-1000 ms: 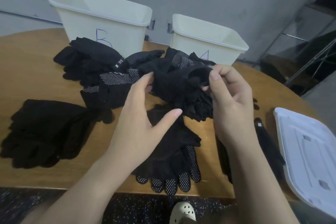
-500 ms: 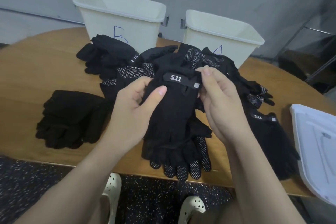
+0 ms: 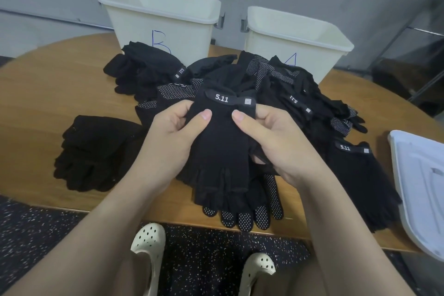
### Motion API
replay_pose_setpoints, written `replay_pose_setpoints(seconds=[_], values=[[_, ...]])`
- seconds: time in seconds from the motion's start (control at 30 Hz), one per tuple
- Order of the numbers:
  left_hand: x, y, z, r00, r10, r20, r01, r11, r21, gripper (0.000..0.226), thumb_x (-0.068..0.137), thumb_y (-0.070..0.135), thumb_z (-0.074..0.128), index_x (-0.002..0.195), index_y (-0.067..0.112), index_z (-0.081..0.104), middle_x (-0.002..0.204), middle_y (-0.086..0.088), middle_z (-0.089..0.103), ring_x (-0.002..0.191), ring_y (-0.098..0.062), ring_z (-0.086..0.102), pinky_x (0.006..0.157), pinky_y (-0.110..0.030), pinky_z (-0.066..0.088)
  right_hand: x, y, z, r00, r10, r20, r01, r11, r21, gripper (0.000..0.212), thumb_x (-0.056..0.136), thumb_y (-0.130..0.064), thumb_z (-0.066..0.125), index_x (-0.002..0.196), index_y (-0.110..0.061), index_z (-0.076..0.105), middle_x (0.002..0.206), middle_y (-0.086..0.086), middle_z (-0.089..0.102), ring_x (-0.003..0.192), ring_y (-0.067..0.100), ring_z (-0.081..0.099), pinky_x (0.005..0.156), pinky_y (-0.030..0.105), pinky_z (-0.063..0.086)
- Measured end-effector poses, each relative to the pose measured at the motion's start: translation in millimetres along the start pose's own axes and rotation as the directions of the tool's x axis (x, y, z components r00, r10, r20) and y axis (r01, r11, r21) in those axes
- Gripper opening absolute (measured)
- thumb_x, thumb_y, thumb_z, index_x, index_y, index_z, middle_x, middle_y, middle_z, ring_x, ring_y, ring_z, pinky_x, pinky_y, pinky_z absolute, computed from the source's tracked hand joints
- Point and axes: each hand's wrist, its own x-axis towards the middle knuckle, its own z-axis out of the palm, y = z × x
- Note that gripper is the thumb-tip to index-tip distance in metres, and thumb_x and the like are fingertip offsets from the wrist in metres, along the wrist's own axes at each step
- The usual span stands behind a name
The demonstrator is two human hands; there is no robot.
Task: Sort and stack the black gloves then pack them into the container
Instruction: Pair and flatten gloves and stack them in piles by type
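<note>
**I hold one black glove in both hands**

From the camera on my head, I look down at a round wooden table [image 3: 43, 94]. My left hand [image 3: 168, 142] grips the left side of a black glove [image 3: 221, 146]. My thumb lies on top of it and my other fingers curl under it. My right hand [image 3: 276, 142] grips the right side of the same glove in the same way. The glove has a strap near its cuff that says 5.11. Its fingers point down toward me.

Just under that glove lies another glove with white dots [image 3: 247, 214] on its fingertips. It sits at the near edge of the table.

Behind the glove I hold is a big messy pile of black gloves [image 3: 276, 84]. To the left of my glove is a neat stack of black gloves [image 3: 96, 151]. To the right of it lies one more 5.11 glove [image 3: 358, 175], flat on the table.

Far behind my glove stand two cream bins. The bin marked B [image 3: 163, 19] is on the left. The other bin [image 3: 295, 38] is on the right, and the pile partly hides its letter. A white lid [image 3: 422, 187] lies at the right edge of the table.

Below the table edge I see my two cream shoes [image 3: 149, 243] on a dark speckled floor.
</note>
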Motion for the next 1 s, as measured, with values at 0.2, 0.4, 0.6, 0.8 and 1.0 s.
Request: replay_pose_setpoints(seconds=[0.2,0.4,0.6,0.8,1.0], values=[[-0.6,-6.1,-8.3,0.988,-0.13,0.082,0.095,0.936,0.339,0.018,0.102,0.025,0.062,0.094,0.012,0.072,0.09,-0.003,0.079,0.086,-0.022,0.077,0.084,-0.051,0.062,7.4,23.7,-9.5,0.991,-0.094,-0.09,0.05,0.913,-0.405,0.06,0.087,-0.062,0.064,0.097,-0.003,0.07,0.079,0.022,0.069,0.074,0.037,0.066,0.077,0.05,0.059],[-3.0,-8.2,-10.5,0.952,-0.274,0.139,0.139,0.788,0.6,0.031,0.1,0.042,0.062,0.082,0.016,0.065,0.048,-0.009,0.063,0.036,-0.018,0.049,0.047,-0.028,0.04,1.8,28.8,-21.3,0.987,-0.097,-0.132,0.013,0.852,-0.523,0.028,0.094,-0.042,0.072,0.081,-0.018,0.073,0.062,0.018,0.06,0.055,0.023,0.046,0.063,0.039,0.047],[0.6,-16.0,-13.1,0.971,-0.224,0.083,0.104,0.71,0.696,0.039,0.098,0.041,0.065,0.08,0.007,0.066,0.046,-0.001,0.06,0.039,-0.004,0.05,0.058,-0.025,0.039,-2.5,39.5,-27.3,0.973,-0.122,-0.197,-0.036,0.763,-0.646,0.029,0.091,-0.045,0.073,0.075,-0.022,0.067,0.05,0.0,0.051,0.051,0.01,0.043,0.063,0.036,0.048],[5.1,-18.8,-21.1,0.992,-0.126,0.023,0.069,0.673,0.737,0.02,0.096,0.038,0.069,0.081,0.025,0.069,0.067,0.01,0.073,0.057,0.003,0.063,0.063,-0.022,0.043,-3.2,45.6,-32.0,0.975,-0.108,-0.194,-0.062,0.708,-0.703,0.026,0.089,-0.045,0.075,0.075,-0.026,0.064,0.06,-0.002,0.059,0.056,0.009,0.05,0.067,0.039,0.055],[15.6,-27.1,-18.5,0.996,-0.073,-0.041,0.081,0.733,0.675,0.018,0.093,0.045,0.07,0.097,0.027,0.071,0.076,0.01,0.071,0.071,-0.003,0.065,0.059,-0.019,0.044,-6.0,47.9,-28.8,0.979,-0.062,-0.192,-0.093,0.704,-0.705,0.024,0.088,-0.051,0.073,0.084,-0.03,0.064,0.071,-0.01,0.06,0.072,0.006,0.053,0.07,0.03,0.052]])
